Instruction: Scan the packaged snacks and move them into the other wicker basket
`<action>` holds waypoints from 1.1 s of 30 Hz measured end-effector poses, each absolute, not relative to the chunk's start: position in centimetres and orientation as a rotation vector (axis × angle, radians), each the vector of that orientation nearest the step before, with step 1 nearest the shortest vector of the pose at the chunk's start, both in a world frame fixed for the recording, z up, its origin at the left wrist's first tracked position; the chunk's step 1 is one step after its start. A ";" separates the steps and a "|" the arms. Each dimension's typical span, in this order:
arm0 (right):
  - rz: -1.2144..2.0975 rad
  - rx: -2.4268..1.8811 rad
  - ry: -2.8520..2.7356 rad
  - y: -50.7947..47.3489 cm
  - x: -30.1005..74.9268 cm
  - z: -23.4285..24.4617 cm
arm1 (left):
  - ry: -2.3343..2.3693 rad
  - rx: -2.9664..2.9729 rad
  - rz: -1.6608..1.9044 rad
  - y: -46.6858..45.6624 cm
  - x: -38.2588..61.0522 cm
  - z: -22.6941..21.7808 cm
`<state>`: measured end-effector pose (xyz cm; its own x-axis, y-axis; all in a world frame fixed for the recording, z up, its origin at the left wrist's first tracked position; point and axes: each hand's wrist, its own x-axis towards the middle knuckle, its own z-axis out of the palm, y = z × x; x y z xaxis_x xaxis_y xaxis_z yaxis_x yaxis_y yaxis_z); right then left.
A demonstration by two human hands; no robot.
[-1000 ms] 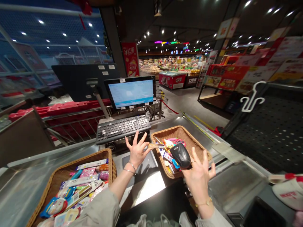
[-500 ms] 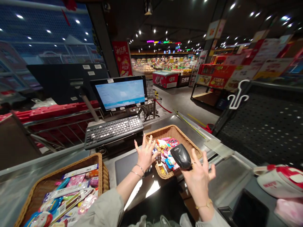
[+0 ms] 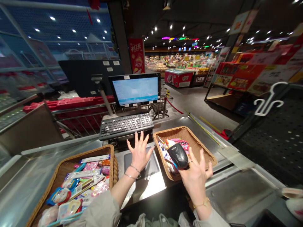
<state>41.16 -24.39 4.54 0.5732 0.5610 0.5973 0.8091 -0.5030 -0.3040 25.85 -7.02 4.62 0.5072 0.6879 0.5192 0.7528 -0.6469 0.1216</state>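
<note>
My left hand [image 3: 140, 153] hovers with fingers spread over a grey pad [image 3: 151, 164] on the counter, below the keyboard [image 3: 126, 125], and holds nothing. In my right hand [image 3: 195, 175] is a black handheld barcode scanner [image 3: 178, 155]; its handle is hidden in the grip, and some of my fingers stick out. The scanner's head is above the right wicker basket [image 3: 202, 148], covering part of the small packaged goods [image 3: 170, 143] inside. To the left stands another wicker basket [image 3: 115, 167], holding many colourful packages [image 3: 82, 179].
Behind the keyboard is a lit monitor [image 3: 136, 90], with a second dark display [image 3: 87, 77] to its left. A white hanger [image 3: 268, 101] hangs on the dark perforated panel [image 3: 262, 135] at right. Metal counter [image 3: 246, 189] extends to the right.
My left hand has drawn away from the right basket, leftward over the pad. The scanner stays in my right hand above the basket. The view has turned left.
</note>
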 end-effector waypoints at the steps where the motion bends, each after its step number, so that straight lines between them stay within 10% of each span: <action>1: -0.563 -2.229 -1.118 -24.0 40.9 4.5 | -1.293 -2.603 -0.819 -7.1 25.0 4.7; 33: -0.379 -1.825 -1.644 -16.5 29.1 5.6 | -1.878 -2.151 -0.618 -8.1 4.8 2.1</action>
